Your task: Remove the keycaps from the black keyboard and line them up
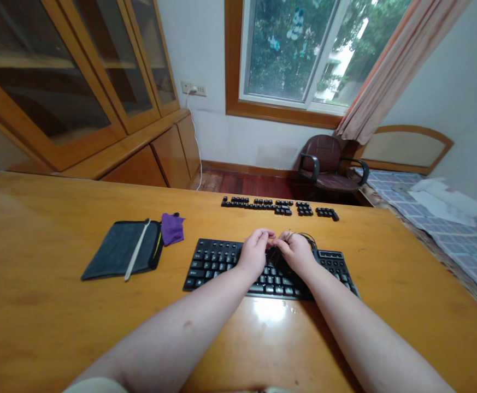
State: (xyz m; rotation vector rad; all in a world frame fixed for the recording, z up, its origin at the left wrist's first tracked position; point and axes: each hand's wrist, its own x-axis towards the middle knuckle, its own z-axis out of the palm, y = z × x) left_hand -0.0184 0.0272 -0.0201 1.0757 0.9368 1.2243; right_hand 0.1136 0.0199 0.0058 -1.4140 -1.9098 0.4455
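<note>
Pouch [121,255] and purple cloth [171,228] sit left on the table [37,229], likely out of your way; keyboard [213,265] lies square before you, your left hand [255,254] and right hand [295,252] meeting over it, fingertips pinched on something too small to identify, loose keys [279,206] rowed behind, probably for order.

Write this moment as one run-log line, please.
left hand, right hand: pinched together over keyboard, held item unclear | keycaps: rows beyond keyboard | pouch, purple cloth: left of keyboard
</note>
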